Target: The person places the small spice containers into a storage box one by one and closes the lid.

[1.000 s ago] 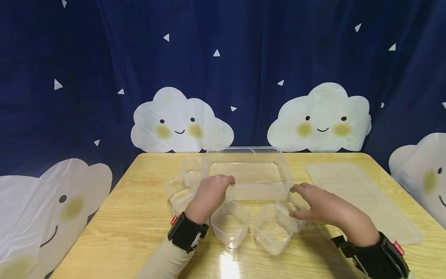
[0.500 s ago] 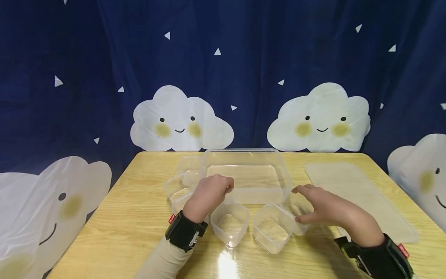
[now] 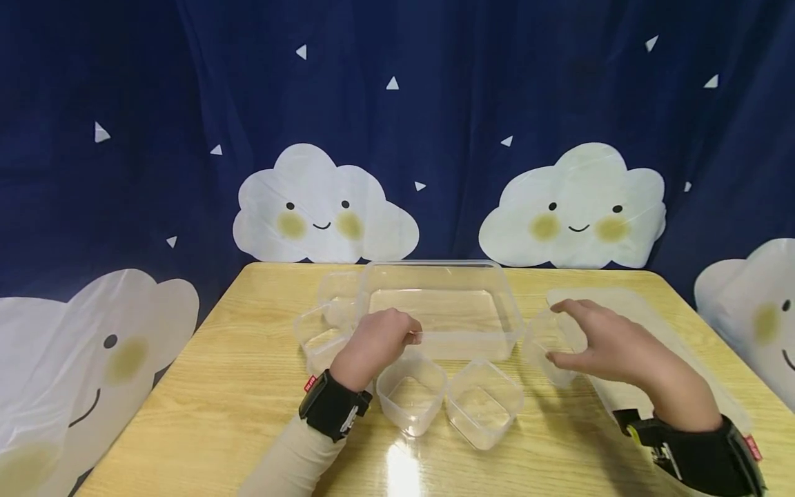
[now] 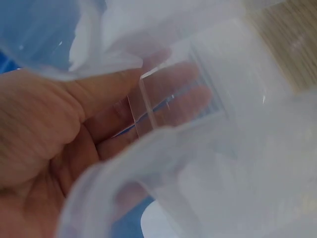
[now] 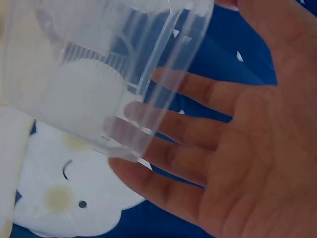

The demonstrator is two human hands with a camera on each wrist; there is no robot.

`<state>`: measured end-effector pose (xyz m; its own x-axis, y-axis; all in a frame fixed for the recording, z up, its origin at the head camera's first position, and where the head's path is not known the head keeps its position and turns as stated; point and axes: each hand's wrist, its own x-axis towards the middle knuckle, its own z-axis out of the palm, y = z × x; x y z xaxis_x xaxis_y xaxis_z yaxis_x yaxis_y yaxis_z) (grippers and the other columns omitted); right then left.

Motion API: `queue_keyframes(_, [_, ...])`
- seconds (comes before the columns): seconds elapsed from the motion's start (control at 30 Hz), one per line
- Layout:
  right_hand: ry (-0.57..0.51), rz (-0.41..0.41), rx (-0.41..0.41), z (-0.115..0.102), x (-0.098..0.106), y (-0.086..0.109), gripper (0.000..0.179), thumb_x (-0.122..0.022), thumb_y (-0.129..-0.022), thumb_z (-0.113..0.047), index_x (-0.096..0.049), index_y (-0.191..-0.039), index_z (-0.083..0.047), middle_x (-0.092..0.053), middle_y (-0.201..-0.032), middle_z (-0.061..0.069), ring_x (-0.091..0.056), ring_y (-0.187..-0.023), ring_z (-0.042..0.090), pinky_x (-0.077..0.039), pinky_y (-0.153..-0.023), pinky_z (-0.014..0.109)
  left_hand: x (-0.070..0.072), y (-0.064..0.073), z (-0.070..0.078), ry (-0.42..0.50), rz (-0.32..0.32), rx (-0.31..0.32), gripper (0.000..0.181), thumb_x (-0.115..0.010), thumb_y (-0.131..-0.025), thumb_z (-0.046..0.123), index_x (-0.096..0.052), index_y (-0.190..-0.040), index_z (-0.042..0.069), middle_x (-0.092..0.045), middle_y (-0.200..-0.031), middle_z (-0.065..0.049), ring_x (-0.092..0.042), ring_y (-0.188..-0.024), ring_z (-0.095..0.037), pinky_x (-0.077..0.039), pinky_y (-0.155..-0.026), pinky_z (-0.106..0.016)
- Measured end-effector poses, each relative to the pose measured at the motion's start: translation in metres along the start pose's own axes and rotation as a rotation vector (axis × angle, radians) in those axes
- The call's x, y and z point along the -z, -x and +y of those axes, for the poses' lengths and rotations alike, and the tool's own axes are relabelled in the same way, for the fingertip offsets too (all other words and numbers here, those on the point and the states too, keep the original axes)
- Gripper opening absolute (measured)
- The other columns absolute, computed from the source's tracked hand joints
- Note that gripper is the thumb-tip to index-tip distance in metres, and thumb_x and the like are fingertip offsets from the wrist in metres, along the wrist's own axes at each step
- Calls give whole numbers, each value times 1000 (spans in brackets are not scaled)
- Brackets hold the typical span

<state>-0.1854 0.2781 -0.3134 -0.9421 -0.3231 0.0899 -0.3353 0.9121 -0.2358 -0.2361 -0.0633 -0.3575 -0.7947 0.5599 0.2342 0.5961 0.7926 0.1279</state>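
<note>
In the head view my left hand (image 3: pixel 380 345) is at the near left of a large clear plastic box (image 3: pixel 435 347). The left wrist view shows its thumb and fingers on opposite sides of a clear plastic wall, pinching it; the fingers show through the plastic. My right hand (image 3: pixel 611 342) holds a small clear container (image 3: pixel 546 352) to the right of the large box, the thumb on the near side and fingers on the far side. In the right wrist view fingers (image 5: pixel 173 124) lie along that container's wall. Two small clear containers, one left (image 3: pixel 412 393) and one right (image 3: pixel 484 404), stand before the box.
More small clear containers (image 3: pixel 313 331) stand left of the large box, partly hidden by my left arm. A flat translucent lid (image 3: pixel 658 345) lies at the right of the wooden table (image 3: pixel 217 386). A dark blue curtain (image 3: pixel 447 138) with clouds hangs behind.
My right hand has moved right with the small container, which now stands apart from the front right one. The front right container has shifted slightly left. My left hand stays nearly in place.
</note>
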Motion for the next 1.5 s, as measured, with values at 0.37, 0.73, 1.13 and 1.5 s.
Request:
queue_keyframes(0.37, [21, 204, 22, -8, 25, -26, 76, -81, -84, -43, -52, -139, 1, -55, -137, 28, -53, -123, 47, -47, -88, 64, 7, 0, -6, 94, -110, -23, 12, -73, -94, 25, -78, -84, 21, -65, -77, 10, -58, -74, -10, -49, -65, -30])
queue_keyframes(0.73, [-93, 243, 116, -32, -1, -79, 69, -79, -85, -33, -52, -138, 2, -53, -139, 27, -52, -125, 47, -43, -98, 63, 6, -1, -10, 104, -122, -52, 11, -73, -94, 27, -78, -85, 22, -69, -81, 9, -61, -75, -9, -51, -68, -30])
queue_keyframes(1.13, [-146, 358, 211, -32, -36, -104, 69, -83, -80, -24, -53, -136, 4, -54, -132, 27, -57, -115, 44, -48, -94, 59, 9, -2, -8, 107, -119, -50, 19, -71, -96, 24, -72, -77, 22, -56, -70, 9, -51, -69, -10, -45, -64, -29])
queue_keyframes(1.5, [-225, 217, 189, -21, -58, -114, 77, -82, -83, -24, -44, -143, 5, -49, -139, 29, -49, -128, 45, -42, -103, 60, 11, -2, -9, 168, -153, -35, 19, -71, -96, 20, -74, -77, 20, -61, -75, 8, -51, -70, -10, -45, -66, -30])
